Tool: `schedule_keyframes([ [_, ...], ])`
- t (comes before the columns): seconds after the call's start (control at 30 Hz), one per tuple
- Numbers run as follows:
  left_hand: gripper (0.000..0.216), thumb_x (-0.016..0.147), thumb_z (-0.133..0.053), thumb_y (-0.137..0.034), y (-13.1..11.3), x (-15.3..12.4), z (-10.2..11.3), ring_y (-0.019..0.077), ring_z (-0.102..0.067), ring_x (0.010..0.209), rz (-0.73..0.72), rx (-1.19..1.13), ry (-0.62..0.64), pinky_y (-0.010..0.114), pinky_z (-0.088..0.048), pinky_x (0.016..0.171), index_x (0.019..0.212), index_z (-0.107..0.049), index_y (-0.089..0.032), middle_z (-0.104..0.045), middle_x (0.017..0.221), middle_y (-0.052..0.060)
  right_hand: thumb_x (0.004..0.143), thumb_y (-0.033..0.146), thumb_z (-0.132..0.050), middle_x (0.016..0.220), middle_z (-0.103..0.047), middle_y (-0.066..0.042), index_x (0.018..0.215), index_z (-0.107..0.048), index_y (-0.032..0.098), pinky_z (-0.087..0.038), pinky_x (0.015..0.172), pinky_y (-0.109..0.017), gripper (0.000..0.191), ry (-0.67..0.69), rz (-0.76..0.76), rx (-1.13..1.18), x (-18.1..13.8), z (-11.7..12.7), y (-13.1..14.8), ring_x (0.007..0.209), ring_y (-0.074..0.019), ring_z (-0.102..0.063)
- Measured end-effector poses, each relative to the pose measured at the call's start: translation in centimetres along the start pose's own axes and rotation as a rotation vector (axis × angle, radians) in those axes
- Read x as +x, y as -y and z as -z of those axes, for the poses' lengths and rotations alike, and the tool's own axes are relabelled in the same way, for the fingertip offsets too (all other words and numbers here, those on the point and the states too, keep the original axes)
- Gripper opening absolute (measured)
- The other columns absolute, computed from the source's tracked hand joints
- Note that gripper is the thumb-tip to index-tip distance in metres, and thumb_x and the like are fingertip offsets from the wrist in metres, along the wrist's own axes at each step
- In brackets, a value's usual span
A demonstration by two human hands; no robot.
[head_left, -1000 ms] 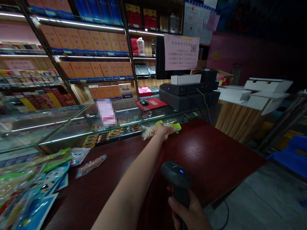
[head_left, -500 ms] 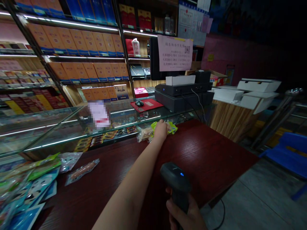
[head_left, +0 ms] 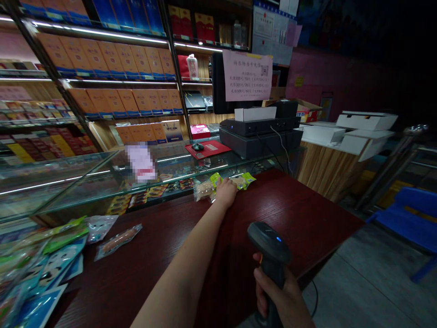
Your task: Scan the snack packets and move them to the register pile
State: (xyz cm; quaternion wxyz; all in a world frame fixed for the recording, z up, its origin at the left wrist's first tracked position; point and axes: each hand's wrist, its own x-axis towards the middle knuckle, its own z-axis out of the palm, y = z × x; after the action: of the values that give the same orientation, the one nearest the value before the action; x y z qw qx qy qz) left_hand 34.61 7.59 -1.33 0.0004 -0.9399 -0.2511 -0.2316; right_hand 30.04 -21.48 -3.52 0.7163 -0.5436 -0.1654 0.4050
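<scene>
My left hand reaches across the dark red table to its far edge. Its fingers are curled over clear snack packets with green ends; one snack packet shows to its left, and another packet sticks out to its right. Part of the packets is hidden under the hand. In front of me, my right hand is wrapped around the grip of a black barcode scanner, held above the table with a blue light on top. Nearer on the left lies a single wrapped sausage.
Several snack bags are heaped at the left. Behind the table runs a glass display counter with a mouse on a red mat. A cash drawer and monitor stand beyond. A blue chair is at the right.
My right hand and the scanner have shifted to the right and slightly turned. My left hand has moved slightly left over the packets, and more of the right packet shows.
</scene>
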Motion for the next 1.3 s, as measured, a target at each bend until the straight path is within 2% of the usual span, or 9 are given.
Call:
schedule_keyframes([
  [0.2,0.016,0.085,-0.054,-0.020,0.2,-2.1,1.9,0.0271,-0.048,0.119,-0.068,-0.048,-0.031,0.049,-0.019,0.114,0.091,-0.069,-0.019,-0.066,0.106,0.012,0.066,0.055,-0.080,0.045,-0.053,0.009,0.111,-0.059,0.016,-0.034,0.034,-0.020,0.063,-0.011,0.022,0.040,0.0,0.4,-0.6,0.032,-0.0086,-0.043],
  [0.3,0.020,0.086,-0.053,-0.022,0.2,-4.0,3.4,0.0273,-0.049,0.117,-0.092,-0.020,-0.029,0.046,-0.027,0.110,0.099,-0.068,-0.019,-0.065,0.109,0.012,0.068,0.052,-0.080,0.043,-0.053,0.009,0.109,-0.058,0.016,-0.035,0.034,-0.019,0.059,0.022,0.034,0.048,-0.4,0.2,-0.6,0.032,-0.0086,-0.044],
  [0.43,0.025,0.088,-0.050,-0.025,0.5,-7.7,5.9,0.0285,-0.053,0.109,-0.066,0.018,-0.004,0.042,-0.039,0.098,0.106,-0.067,-0.019,-0.065,0.108,0.013,0.068,0.049,-0.081,0.043,-0.053,0.009,0.109,-0.058,0.017,-0.035,0.035,-0.019,0.057,0.062,0.033,0.060,-1.7,-1.1,-0.6,0.032,-0.0082,-0.044],
  [0.6,0.028,0.088,-0.051,-0.025,2.0,-13.8,9.4,0.0285,-0.056,0.103,0.035,-0.035,-0.045,0.041,-0.043,0.092,0.111,-0.066,-0.019,-0.065,0.107,0.013,0.064,0.047,-0.084,0.041,-0.051,0.009,0.106,-0.059,0.017,-0.035,0.036,-0.020,0.057,0.130,-0.019,0.055,-3.7,-3.7,-1.0,0.031,-0.0083,-0.042],
  [0.77,0.032,0.088,-0.051,-0.024,4.5,-20.6,12.5,0.0272,-0.057,0.103,0.172,-0.015,-0.097,0.040,-0.043,0.092,0.116,-0.065,-0.020,-0.066,0.107,0.012,0.061,0.048,-0.085,0.041,-0.052,0.009,0.107,-0.059,0.018,-0.036,0.035,-0.021,0.060,0.205,-0.086,0.026,-5.1,-5.9,-2.3,0.031,-0.0089,-0.043],
  [0.93,0.028,0.088,-0.052,-0.023,7.1,-26.7,15.5,0.0246,-0.057,0.101,0.333,0.064,-0.141,0.038,-0.044,0.092,0.112,-0.067,-0.021,-0.067,0.106,0.009,0.062,0.046,-0.085,0.043,-0.054,0.008,0.109,-0.056,0.018,-0.036,0.036,-0.022,0.062,0.294,-0.122,-0.019,-5.9,-7.5,-3.4,0.031,-0.0099,-0.044],
  [1.13,0.026,0.091,-0.047,-0.028,11.6,-31.0,19.8,0.0226,-0.058,0.099,0.517,0.211,-0.162,0.035,-0.043,0.091,0.103,-0.069,-0.020,-0.068,0.098,0.008,0.065,0.047,-0.083,0.049,-0.055,0.008,0.109,-0.057,0.019,-0.038,0.040,-0.022,0.059,0.354,-0.155,-0.100,-6.5,-8.7,-3.2,0.039,-0.0099,-0.047],
  [1.3,0.030,0.090,-0.045,-0.027,17.1,-33.7,24.3,0.0261,-0.056,0.109,0.794,0.443,-0.147,0.037,-0.042,0.094,0.108,-0.068,-0.020,-0.066,0.109,0.010,0.068,0.049,-0.081,0.055,-0.057,0.007,0.108,-0.058,0.020,-0.040,0.042,-0.023,0.054,0.367,-0.145,-0.164,-6.3,-8.4,-3.5,0.043,-0.0103,-0.048],
])
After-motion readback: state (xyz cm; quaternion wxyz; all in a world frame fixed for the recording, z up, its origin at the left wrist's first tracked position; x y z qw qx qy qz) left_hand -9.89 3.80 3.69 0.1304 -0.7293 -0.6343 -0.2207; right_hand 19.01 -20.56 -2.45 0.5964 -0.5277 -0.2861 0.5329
